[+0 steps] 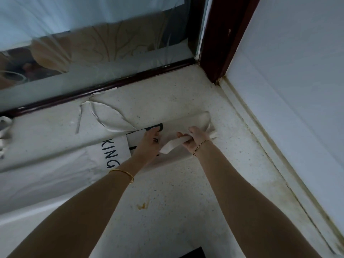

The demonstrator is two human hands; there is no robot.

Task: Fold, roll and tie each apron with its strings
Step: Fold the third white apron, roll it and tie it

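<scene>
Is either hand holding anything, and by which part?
The right hand grips the apron string partway along it; the left hand only presses on the apron.

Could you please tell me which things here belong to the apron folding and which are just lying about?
Job: apron, its strings, the strap the right hand grips, the left hand pressing the apron.
Lying about: stain on the counter, dark object at the near edge.

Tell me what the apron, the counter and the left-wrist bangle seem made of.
Apron: matte off-white woven cloth, likely cotton; it creases softly. Counter: speckled white, stone or terrazzo-like, dull finish. Bangle: shiny yellow metal, gold-coloured.
</scene>
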